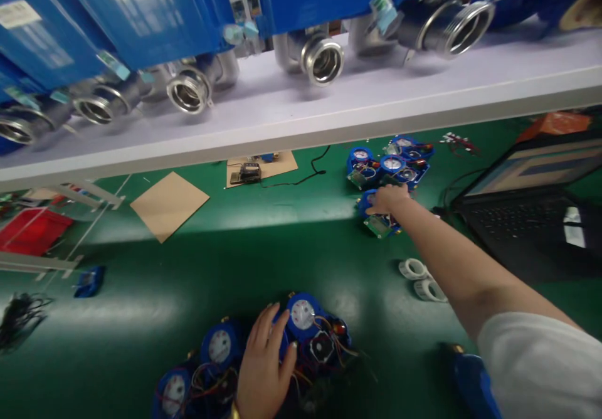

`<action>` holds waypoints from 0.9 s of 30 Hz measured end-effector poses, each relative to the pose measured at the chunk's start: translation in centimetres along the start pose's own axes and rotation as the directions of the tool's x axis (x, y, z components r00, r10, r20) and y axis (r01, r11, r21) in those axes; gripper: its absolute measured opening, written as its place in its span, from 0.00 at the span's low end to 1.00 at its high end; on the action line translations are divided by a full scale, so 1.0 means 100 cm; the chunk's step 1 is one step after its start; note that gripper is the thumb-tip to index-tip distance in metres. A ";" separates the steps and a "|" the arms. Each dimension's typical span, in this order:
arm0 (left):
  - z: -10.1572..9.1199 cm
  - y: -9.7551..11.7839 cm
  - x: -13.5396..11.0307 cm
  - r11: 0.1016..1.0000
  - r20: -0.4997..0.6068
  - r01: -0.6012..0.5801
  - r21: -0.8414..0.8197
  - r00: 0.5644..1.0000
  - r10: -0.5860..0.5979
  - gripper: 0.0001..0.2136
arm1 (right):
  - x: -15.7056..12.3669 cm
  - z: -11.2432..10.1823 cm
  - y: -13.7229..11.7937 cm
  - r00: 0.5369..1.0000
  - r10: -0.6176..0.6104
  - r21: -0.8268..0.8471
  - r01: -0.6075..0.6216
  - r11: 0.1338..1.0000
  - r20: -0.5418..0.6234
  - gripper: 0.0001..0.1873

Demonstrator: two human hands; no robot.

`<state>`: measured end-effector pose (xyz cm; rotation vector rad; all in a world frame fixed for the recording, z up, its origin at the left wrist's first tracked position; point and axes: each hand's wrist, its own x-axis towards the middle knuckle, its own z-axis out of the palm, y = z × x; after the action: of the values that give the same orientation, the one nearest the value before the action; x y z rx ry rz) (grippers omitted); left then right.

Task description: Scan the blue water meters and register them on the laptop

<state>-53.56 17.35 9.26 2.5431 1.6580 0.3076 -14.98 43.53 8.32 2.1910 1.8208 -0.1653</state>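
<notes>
My left hand (264, 361) lies with fingers spread on a cluster of blue meter modules (221, 347) with white dials and loose coloured wires at the near edge of the green bench. Its fingertips touch the module with the white dial (303, 314). My right arm stretches forward and my right hand (389, 199) rests closed on a blue module with a green circuit board (380, 221). Just beyond it sits another group of blue dial modules (389, 163).
A laptop (527, 212) stands open at the right. Two white tape rolls (421, 278) lie under my right arm. Cardboard sheets (168, 204), a red tray (31, 231) and black cables (19, 318) lie left. A white shelf (329, 102) above carries blue housings with steel pipe fittings (322, 60).
</notes>
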 end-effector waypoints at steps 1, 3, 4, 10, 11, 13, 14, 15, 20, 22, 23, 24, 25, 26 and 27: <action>0.006 0.010 0.005 0.999 0.072 0.025 -0.034 0.997 -0.023 0.24 | -0.014 0.003 -0.006 1.000 -0.007 -0.025 0.007 1.000 0.001 0.38; 0.017 0.026 0.013 0.991 0.230 0.100 -0.086 0.970 -0.078 0.32 | -0.046 0.012 -0.018 1.000 -0.028 -0.072 0.027 0.997 -0.006 0.41; 0.021 0.033 0.015 0.986 0.298 0.135 -0.099 0.949 -0.100 0.36 | -0.063 0.016 -0.024 0.999 -0.041 -0.087 0.040 0.995 -0.010 0.41; 0.029 0.045 0.020 0.986 0.371 0.125 -0.108 0.925 -0.076 0.45 | -0.150 0.039 -0.058 0.992 -0.125 -0.045 0.126 0.991 0.014 0.38; 0.029 0.043 0.021 0.987 0.373 0.112 -0.116 0.926 -0.061 0.45 | -0.160 0.040 -0.064 0.991 -0.136 -0.025 0.136 0.990 0.015 0.38; 0.028 0.041 0.021 0.987 0.387 0.096 -0.132 0.921 -0.038 0.44 | -0.177 0.042 -0.075 0.988 -0.153 0.012 0.153 0.988 0.009 0.38; 0.027 0.041 0.021 0.986 0.394 0.094 -0.137 0.918 -0.033 0.44 | -0.184 0.043 -0.081 0.987 -0.162 0.027 0.162 0.986 0.007 0.38; 0.026 0.041 0.021 0.986 0.397 0.095 -0.138 0.917 -0.033 0.44 | -0.190 0.043 -0.087 0.985 -0.173 0.041 0.172 0.984 0.005 0.37; 0.023 0.045 0.022 0.989 0.400 0.107 -0.101 0.914 -0.058 0.48 | -0.213 0.042 -0.108 0.978 -0.209 0.107 0.206 0.973 0.016 0.37; 0.024 0.045 0.028 0.991 0.411 0.090 -0.097 0.911 -0.043 0.49 | -0.217 0.041 -0.110 0.976 -0.215 0.139 0.209 0.968 0.031 0.38; 0.027 0.046 0.033 0.992 0.407 0.060 -0.107 0.913 -0.011 0.49 | -0.217 0.040 -0.109 0.974 -0.223 0.161 0.214 0.964 0.043 0.38; 0.031 0.045 0.039 0.991 0.395 0.011 -0.130 0.918 0.042 0.48 | -0.215 0.038 -0.106 0.970 -0.235 0.188 0.221 0.957 0.058 0.38; 0.037 0.045 0.046 0.985 0.376 -0.057 -0.165 0.919 0.117 0.47 | -0.211 0.036 -0.102 0.965 -0.251 0.219 0.230 0.948 0.072 0.36; 0.045 0.045 0.052 0.971 0.349 -0.133 -0.200 0.916 0.197 0.46 | -0.203 0.033 -0.095 0.961 -0.267 0.254 0.240 0.937 0.078 0.34; 0.055 0.044 0.057 0.952 0.319 -0.207 -0.226 0.908 0.273 0.44 | -0.192 0.028 -0.087 0.959 -0.275 0.288 0.245 0.926 0.069 0.32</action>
<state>-46.21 20.98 5.43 2.4808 1.1362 0.0224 -26.93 26.04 9.51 2.0505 2.1286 -0.6189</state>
